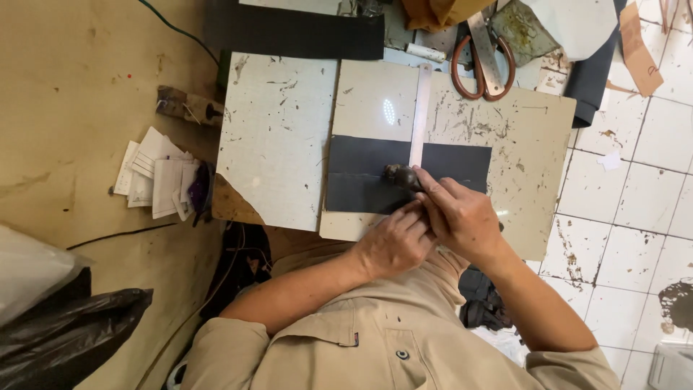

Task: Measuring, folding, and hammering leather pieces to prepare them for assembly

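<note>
A dark grey rectangular sheet (361,173) lies on a scuffed pale board (520,137). A metal ruler (420,115) stands across the sheet, running away from me. My right hand (462,217) grips a small dark tool (399,175) whose tip rests on the sheet beside the ruler's near end. My left hand (393,242) lies right next to it, fingers curled and pressing on the sheet's near edge. The near end of the ruler is hidden under my hands.
A second pale board (278,137) with a broken corner lies to the left. Large scissors (482,61) lie at the back, near a black strip (303,32). Folded papers (159,177) sit on the left, black plastic bags (58,332) at lower left, white floor tiles (635,195) on the right.
</note>
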